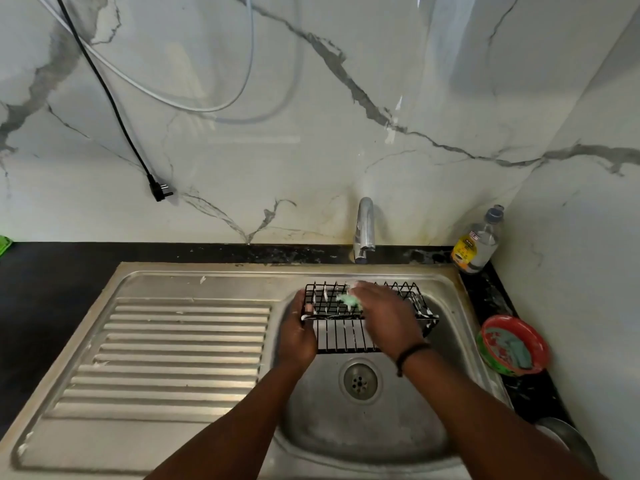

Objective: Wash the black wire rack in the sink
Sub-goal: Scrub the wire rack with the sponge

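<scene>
Black wire rack (341,323), flecked with white suds, held tilted over the basin of the stainless steel sink (360,431), above the drain (359,381).

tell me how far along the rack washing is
Done: the black wire rack is over the sink basin with white suds on its wires. In hand: the left hand grips its left end while the right hand rubs a green scrubber inside it. Left: rinsing; no water shows at the tap.
</scene>
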